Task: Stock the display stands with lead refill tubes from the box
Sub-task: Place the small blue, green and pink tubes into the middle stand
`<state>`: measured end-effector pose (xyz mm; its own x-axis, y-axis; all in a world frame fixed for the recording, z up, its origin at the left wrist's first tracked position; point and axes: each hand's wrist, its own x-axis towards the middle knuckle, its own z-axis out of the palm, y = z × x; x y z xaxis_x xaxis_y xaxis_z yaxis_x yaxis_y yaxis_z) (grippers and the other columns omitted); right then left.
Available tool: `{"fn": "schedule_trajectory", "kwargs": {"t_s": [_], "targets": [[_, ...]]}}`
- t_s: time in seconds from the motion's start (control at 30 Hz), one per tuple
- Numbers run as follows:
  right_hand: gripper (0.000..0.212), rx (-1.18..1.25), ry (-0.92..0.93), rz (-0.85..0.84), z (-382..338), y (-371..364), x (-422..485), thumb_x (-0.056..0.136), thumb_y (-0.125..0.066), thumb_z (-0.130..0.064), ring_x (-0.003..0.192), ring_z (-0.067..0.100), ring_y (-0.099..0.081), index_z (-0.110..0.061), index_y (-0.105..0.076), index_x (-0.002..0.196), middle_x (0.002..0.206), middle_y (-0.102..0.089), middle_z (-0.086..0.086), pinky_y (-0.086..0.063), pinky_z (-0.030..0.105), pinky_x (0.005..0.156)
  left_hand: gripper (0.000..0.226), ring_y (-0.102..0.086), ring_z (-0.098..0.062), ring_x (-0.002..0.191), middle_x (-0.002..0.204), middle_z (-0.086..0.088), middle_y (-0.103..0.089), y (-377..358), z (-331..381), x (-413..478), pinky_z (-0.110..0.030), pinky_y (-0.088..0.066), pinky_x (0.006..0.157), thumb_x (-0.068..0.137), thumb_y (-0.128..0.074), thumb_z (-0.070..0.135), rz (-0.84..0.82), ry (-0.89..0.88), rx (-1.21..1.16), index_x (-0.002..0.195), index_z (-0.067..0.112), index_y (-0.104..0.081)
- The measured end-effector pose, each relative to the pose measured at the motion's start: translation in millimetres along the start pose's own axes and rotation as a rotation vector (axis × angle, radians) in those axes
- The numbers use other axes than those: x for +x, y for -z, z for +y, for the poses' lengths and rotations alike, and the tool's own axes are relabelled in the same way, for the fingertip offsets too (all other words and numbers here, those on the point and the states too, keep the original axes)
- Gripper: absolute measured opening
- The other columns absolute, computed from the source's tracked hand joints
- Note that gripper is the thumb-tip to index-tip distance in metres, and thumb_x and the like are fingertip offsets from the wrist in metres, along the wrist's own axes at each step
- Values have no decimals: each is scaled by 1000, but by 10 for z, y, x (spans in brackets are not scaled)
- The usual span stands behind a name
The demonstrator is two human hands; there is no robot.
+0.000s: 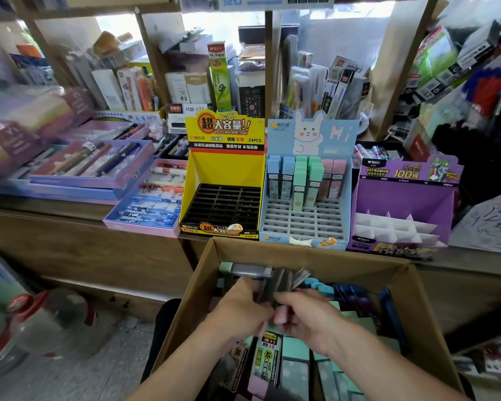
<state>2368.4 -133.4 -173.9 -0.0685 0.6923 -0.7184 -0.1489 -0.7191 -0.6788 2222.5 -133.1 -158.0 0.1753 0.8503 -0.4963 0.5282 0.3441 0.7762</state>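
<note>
Inside the cardboard box (315, 256) lie many lead refill tubes in green, pink, blue and dark colours. My left hand (240, 308) grips a fan of several dark grey tubes (281, 280) above the box. My right hand (307, 316) meets it, its fingers pinching the tubes' lower ends and a pink tube (281, 315). On the counter stand three display stands: a yellow one (223, 180) with an empty black grid, a light blue rabbit one (307, 186) holding several pastel tubes in its back rows, and a purple one (402, 204) with empty white dividers.
Purple and pink trays of pens (145, 198) lie left of the yellow stand. Packed stationery fills the shelves behind. A clear plastic jug with a red cap (41, 316) stands on the floor at the left. The wooden counter front (84, 256) runs behind the box.
</note>
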Motion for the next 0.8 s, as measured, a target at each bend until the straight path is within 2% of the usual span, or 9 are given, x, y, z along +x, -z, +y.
{"fn": "schedule_trajectory", "kwargs": {"t_s": [0.07, 0.17, 0.3, 0.37, 0.43, 0.5, 0.6, 0.67, 0.8], "targets": [[8, -22, 5, 14, 2, 29, -14, 100, -60, -4, 59, 24, -61, 1, -65, 96, 67, -62, 16, -46, 29, 52, 11, -58, -23, 57, 68, -18, -66, 19, 7, -17, -40, -55, 76, 89, -61, 8, -46, -49, -70, 97, 5, -69], [15, -20, 6, 17, 0, 53, -48, 98, -64, -3, 66, 27, -67, -1, -65, 112, 83, -71, 20, -45, 27, 50, 13, -64, -20, 69, 70, -10, -68, 4, -8, -44, -40, -56, 86, 92, -64, 15, -25, -39, -128, 101, 7, -68], [14, -21, 4, -11, -31, 45, -118, 97, -68, -9, 78, 28, -71, -7, -69, 110, 99, -78, 20, -49, 28, 55, 39, -74, -9, 87, 102, -3, -76, -61, 2, -98, -20, -55, 67, 87, -73, 21, 37, 69, -338, 122, 18, -56], [13, -26, 7, -30, -49, 49, -164, 97, -69, -11, 78, 25, -71, -9, -72, 109, 102, -79, 18, -50, 29, 54, 42, -75, -8, 82, 100, -3, -77, -59, 27, -121, -17, -54, 60, 87, -73, 18, 21, 99, -449, 124, 18, -52], [12, -29, 16, -80, -59, 58, -219, 98, -67, -12, 71, 20, -71, -13, -78, 102, 97, -80, 14, -49, 28, 54, 41, -76, -11, 77, 87, -1, -79, -43, 59, -169, -20, -55, 59, 89, -72, 11, -18, 103, -554, 123, 16, -50], [17, -36, 32, -134, -71, 71, -276, 100, -64, -13, 69, 17, -72, -17, -81, 98, 96, -80, 11, -51, 28, 56, 41, -76, -15, 76, 80, 0, -79, -24, 76, -221, -27, -58, 64, 90, -69, 3, -62, 100, -630, 124, 14, -49], [20, -82, 56, -188, -79, 104, -343, 103, -59, -13, 86, 23, -77, -17, -78, 111, 103, -80, 11, -59, 30, 66, 47, -73, -30, 92, 101, -16, -75, 5, 85, -298, -50, -60, 85, 86, -66, -7, -121, 127, -729, 125, 15, -50], [22, -119, 64, -225, -76, 131, -382, 104, -57, -12, 99, 28, -76, -18, -76, 115, 107, -79, 11, -61, 33, 76, 54, -72, -40, 97, 111, -24, -71, 23, 73, -337, -56, -59, 85, 82, -66, -13, -143, 147, -796, 126, 14, -50], [24, -177, 86, -267, -92, 182, -452, 104, -58, -11, 98, 24, -74, -18, -78, 115, 110, -79, 10, -60, 32, 82, 51, -76, -31, 90, 107, -21, -74, 64, 64, -421, -34, -60, 67, 80, -67, -12, -207, 111, -874, 125, 12, -62]]}}
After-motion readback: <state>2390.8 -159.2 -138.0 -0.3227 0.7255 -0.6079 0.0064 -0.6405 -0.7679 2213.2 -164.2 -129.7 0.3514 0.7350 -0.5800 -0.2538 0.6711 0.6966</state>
